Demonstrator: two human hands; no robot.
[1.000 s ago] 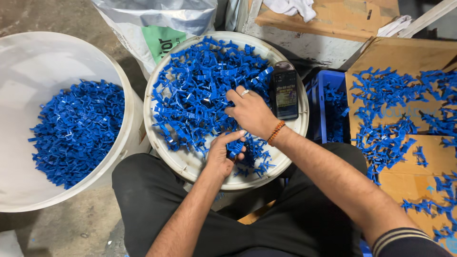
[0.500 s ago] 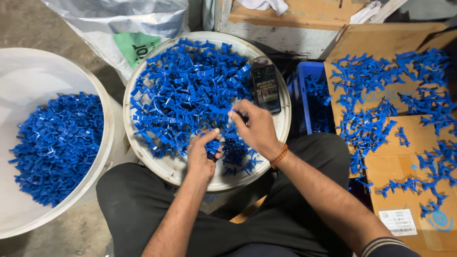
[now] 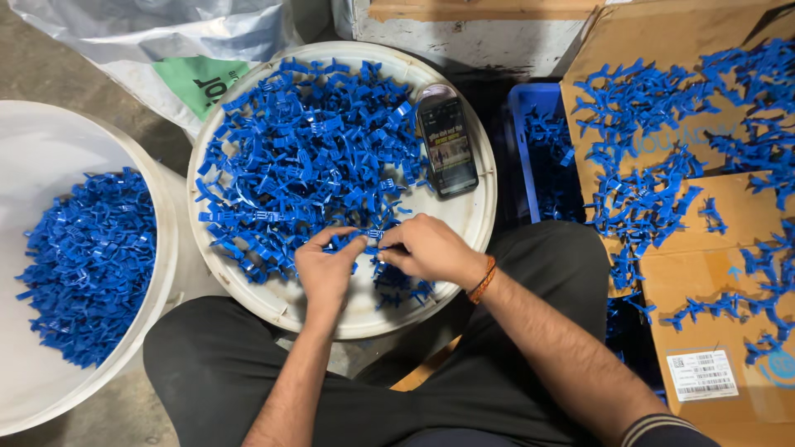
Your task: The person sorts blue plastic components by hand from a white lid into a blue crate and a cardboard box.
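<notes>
My left hand and my right hand meet over the near edge of a round white tray heaped with small blue plastic clips. Between the fingertips of both hands sits one small blue clip, pinched from either side. An orange band circles my right wrist. Both hands rest above loose clips at the tray's front.
A phone with a lit screen lies on the tray's right side. A large white tub of blue clips stands at the left. Flattened cardboard strewn with clip clusters lies at the right, a blue crate beside it, a plastic sack behind.
My right hand has come down from the pile to the tray's front and joined my left hand on a clip. The view has shifted right and closer.
</notes>
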